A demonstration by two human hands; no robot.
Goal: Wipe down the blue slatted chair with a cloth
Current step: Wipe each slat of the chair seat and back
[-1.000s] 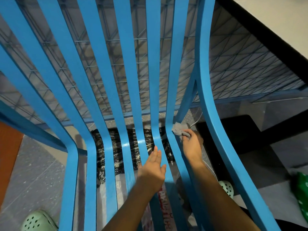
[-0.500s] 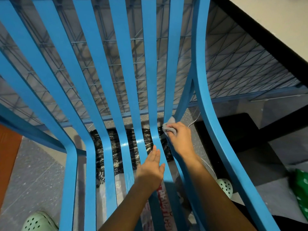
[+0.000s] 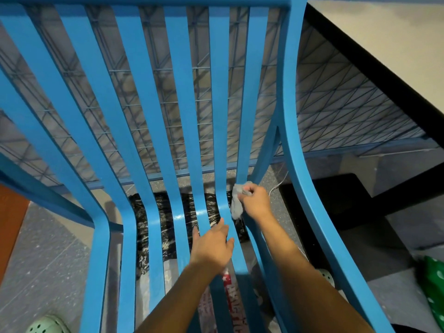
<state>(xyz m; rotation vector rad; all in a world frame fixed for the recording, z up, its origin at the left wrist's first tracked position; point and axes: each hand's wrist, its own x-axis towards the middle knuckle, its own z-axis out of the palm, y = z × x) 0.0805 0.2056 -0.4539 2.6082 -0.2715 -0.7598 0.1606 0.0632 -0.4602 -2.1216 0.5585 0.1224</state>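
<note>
The blue slatted chair (image 3: 153,131) fills the view, its back slats rising away from me and bending into the seat near the middle. My right hand (image 3: 254,203) grips a small grey cloth (image 3: 236,200) and presses it against the rightmost slat at the bend, just left of the thick right side rail. On the seat slats a little nearer to me lies my left hand (image 3: 212,246), flat, fingers together, holding nothing.
A blue wire-mesh panel (image 3: 336,111) stands behind the chair. A black plastic bag (image 3: 163,210) and printed wrappers lie under the seat. Pale green clogs (image 3: 45,325) show at the bottom left and under the right arm. A black-edged table (image 3: 374,75) is at the right.
My right hand has slid the cloth leftward and slightly up along the slat bend. The view has tilted so the chair's top rail shows. My left hand stays flat on the seat.
</note>
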